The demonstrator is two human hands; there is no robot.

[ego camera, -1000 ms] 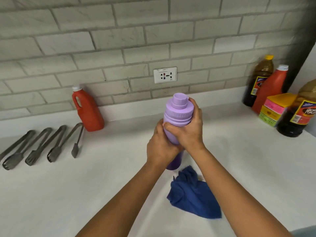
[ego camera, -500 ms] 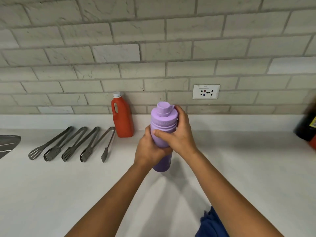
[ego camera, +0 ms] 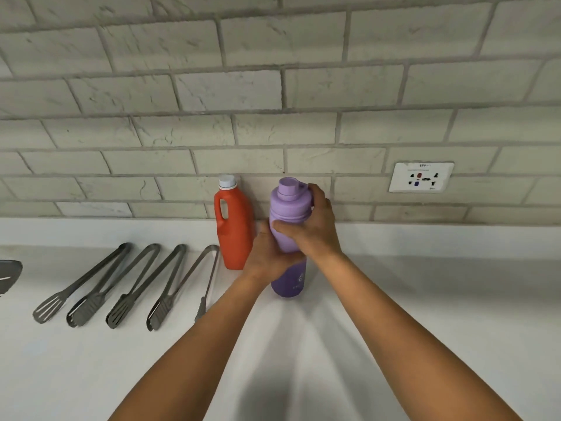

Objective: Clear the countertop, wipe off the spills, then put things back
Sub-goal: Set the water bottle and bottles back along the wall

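Note:
A purple water bottle [ego camera: 288, 205] with a screw cap stands upright near the back of the white countertop [ego camera: 425, 299]. Both hands wrap around it. My right hand [ego camera: 312, 229] grips its upper body just under the cap. My left hand [ego camera: 267, 256] holds its middle from the left side. The bottle's base sits at or just above the counter; I cannot tell which. A red jug [ego camera: 233, 229] with a white cap stands right beside the bottle on its left, against the wall.
Several metal tongs [ego camera: 127, 287] lie in a row on the counter's left part. A dark utensil [ego camera: 9, 275] shows at the left edge. A wall socket [ego camera: 422, 177] sits on the brick backsplash to the right.
Both hands have carried the purple bottle left and toward the wall, up beside the red jug. The blue cloth and the bottles at the right have left the view.

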